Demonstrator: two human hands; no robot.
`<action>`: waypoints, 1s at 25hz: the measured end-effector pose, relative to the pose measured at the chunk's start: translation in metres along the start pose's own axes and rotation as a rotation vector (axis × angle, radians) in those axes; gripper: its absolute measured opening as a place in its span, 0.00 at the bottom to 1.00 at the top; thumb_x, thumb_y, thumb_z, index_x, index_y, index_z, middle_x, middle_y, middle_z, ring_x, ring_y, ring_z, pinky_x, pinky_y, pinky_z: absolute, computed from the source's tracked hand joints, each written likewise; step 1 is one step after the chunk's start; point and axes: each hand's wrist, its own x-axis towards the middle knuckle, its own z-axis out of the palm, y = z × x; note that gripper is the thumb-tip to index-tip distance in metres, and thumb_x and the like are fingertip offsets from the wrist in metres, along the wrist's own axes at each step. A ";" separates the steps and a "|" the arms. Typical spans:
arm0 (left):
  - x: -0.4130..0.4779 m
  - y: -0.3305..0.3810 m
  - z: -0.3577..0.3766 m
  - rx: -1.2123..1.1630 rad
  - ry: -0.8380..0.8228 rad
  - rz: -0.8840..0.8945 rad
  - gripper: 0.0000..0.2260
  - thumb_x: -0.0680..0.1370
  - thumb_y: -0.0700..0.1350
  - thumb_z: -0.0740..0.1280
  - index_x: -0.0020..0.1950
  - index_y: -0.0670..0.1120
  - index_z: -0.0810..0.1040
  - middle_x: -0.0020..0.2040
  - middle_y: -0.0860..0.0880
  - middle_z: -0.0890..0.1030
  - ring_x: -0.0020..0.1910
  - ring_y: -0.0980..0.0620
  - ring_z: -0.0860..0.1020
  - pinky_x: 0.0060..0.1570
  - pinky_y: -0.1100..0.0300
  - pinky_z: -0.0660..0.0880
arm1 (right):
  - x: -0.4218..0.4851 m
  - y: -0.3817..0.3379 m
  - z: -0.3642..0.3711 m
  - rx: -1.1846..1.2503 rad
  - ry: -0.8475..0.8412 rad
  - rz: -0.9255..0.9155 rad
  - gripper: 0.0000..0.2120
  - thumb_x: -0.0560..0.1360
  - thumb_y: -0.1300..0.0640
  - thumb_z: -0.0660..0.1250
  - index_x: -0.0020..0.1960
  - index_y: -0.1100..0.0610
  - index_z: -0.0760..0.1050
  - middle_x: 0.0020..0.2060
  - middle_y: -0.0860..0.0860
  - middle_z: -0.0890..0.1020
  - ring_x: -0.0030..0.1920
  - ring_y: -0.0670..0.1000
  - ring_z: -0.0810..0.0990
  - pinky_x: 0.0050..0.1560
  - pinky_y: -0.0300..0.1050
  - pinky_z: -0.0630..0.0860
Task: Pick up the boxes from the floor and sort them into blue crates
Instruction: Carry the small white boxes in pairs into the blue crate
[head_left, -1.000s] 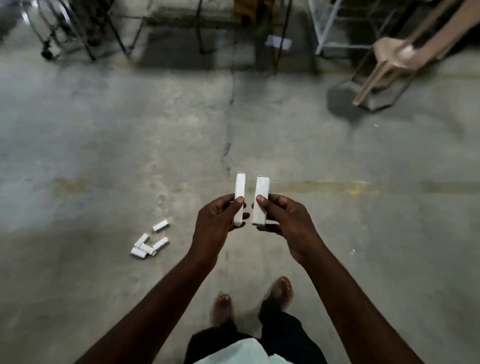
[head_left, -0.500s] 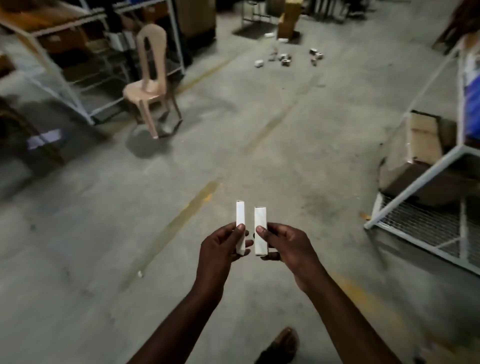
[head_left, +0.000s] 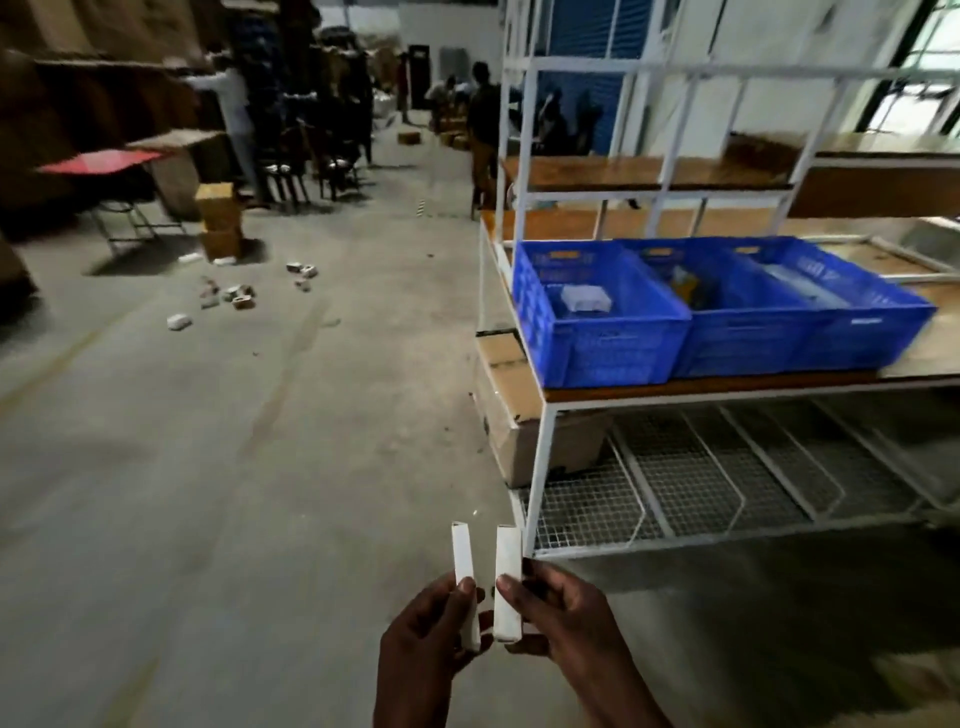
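So, rack: one white-painted metal shelving rack (head_left: 540, 452) stood to the right, with wooden shelf boards and wire mesh at the bottom.
Crates: three blue perforated plastic crates (head_left: 602, 343) sat side by side, touching, on the rack's middle shelf.
Crate contents: the nearest crate held a pale box-like item; the middle one showed something yellowish; the farthest held pale, blurred contents. Some sorting therefore looked done.
Cardboard carton: one brown carton (head_left: 511, 415) rested on the floor against the rack's corner post.
Boxes on floor: roughly eight to ten small pale boxes (head_left: 236, 297) lay scattered far up the concrete floor (head_left: 208, 467); blur prevented an exact count. These remained to be collected.
Boxes in hand: two slim white rectangular cardboard boxes, held upright, side by side and just apart, well below crate height.
Left hand (head_left: 428, 642): closed, thumb and fingers pinching the lower half of the left white box (head_left: 464, 564).
Right hand (head_left: 558, 623): closed likewise, pinching the right white box (head_left: 506, 569).
Progress: probably mid-task, carrying stage; both held boxes were not yet placed.
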 end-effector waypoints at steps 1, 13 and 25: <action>0.027 0.006 0.024 0.010 -0.039 -0.006 0.06 0.79 0.38 0.74 0.54 0.39 0.87 0.45 0.38 0.89 0.39 0.43 0.89 0.50 0.46 0.84 | 0.025 -0.012 -0.010 0.006 0.030 -0.005 0.14 0.75 0.57 0.77 0.60 0.55 0.84 0.46 0.54 0.90 0.46 0.56 0.90 0.46 0.55 0.87; 0.273 0.108 0.268 0.160 -0.399 0.071 0.06 0.80 0.41 0.73 0.54 0.45 0.90 0.47 0.40 0.90 0.44 0.46 0.88 0.47 0.50 0.86 | 0.282 -0.172 -0.108 -0.028 0.314 -0.114 0.13 0.73 0.54 0.79 0.57 0.55 0.86 0.44 0.53 0.90 0.47 0.58 0.90 0.55 0.61 0.85; 0.513 0.190 0.445 0.141 -0.185 0.210 0.11 0.81 0.48 0.73 0.55 0.40 0.88 0.50 0.36 0.88 0.45 0.43 0.86 0.49 0.50 0.84 | 0.590 -0.342 -0.171 0.067 0.168 -0.141 0.17 0.77 0.52 0.76 0.62 0.59 0.83 0.50 0.56 0.89 0.47 0.54 0.90 0.46 0.49 0.87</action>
